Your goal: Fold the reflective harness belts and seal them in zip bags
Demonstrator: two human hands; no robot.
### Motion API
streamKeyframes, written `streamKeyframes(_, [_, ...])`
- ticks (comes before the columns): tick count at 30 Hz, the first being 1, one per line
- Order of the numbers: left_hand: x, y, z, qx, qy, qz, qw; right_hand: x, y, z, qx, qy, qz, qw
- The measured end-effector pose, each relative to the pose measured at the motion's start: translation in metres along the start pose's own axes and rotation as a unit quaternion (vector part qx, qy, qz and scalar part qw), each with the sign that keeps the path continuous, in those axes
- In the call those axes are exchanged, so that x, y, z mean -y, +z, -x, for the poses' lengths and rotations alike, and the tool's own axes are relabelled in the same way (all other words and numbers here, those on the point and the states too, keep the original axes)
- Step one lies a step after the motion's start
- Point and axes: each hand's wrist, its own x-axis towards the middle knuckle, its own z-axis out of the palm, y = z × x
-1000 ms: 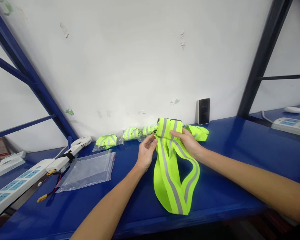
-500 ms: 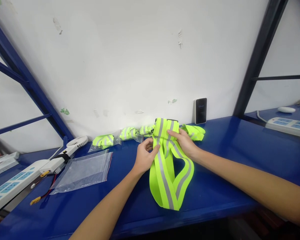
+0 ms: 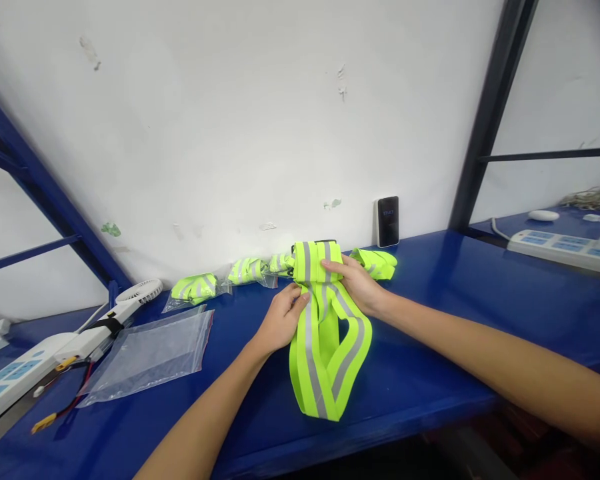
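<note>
Both hands hold a neon-yellow reflective strap harness (image 3: pixel 316 347) with grey stripes, its upper part folded into a flat bundle and its loops hanging down to the blue table (image 3: pixel 410 373). My left hand (image 3: pixel 283 316) pinches the straps just below the bundle, thumb in front. My right hand (image 3: pixel 356 283) grips the bundle's right side, thumb on the front and fingers behind it. Some black parts show at the bundle's top edge. Behind my right hand lies another piece of yellow reflective strap (image 3: pixel 376 263); whether it joins the held one is hidden.
Bagged yellow straps (image 3: pixel 194 287) lie along the wall. A clear zip bag (image 3: pixel 147 350) rests flat at left, beside a white handheld fan (image 3: pixel 139 291), a power strip (image 3: pixel 17 373) and cables with yellow connectors (image 3: pixel 44 423). A small black-screened device (image 3: pixel 387 222) stands against the wall.
The view has shifted slightly, so everything sits further left. Both hands keep their hold on the harness, and its folded bundle and hanging loops look nearly the same.
</note>
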Motion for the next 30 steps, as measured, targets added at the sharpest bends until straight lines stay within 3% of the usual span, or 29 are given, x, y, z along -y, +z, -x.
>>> streamKeyframes(4, [0.004, -0.002, -0.002, -0.008, -0.063, 0.067, 0.996, 0.0, 0.001, 0.001, -0.004, -0.007, 0.001, 1.0])
streamKeyframes(9, [0.008, 0.001, -0.002, -0.017, -0.144, 0.221, 0.964, -0.002, -0.003, -0.001, 0.009, -0.044, 0.064, 0.997])
streamKeyframes(14, [0.01, 0.004, -0.002, -0.057, -0.129, 0.247, 0.959, -0.004, -0.004, -0.002, 0.012, -0.037, 0.07, 0.997])
streamKeyframes(18, [0.004, 0.006, 0.001, -0.025, -0.128, 0.309, 0.942, -0.006, -0.002, -0.001, 0.008, -0.036, 0.09, 0.995])
streamKeyframes(22, [0.0, 0.009, 0.003, -0.031, -0.077, 0.298, 0.951, -0.012, -0.003, -0.001, 0.019, -0.052, 0.104, 0.993])
streamKeyframes(30, [0.003, 0.008, -0.001, -0.092, -0.142, 0.454, 0.875, -0.014, -0.008, -0.003, 0.107, -0.005, 0.115, 0.988])
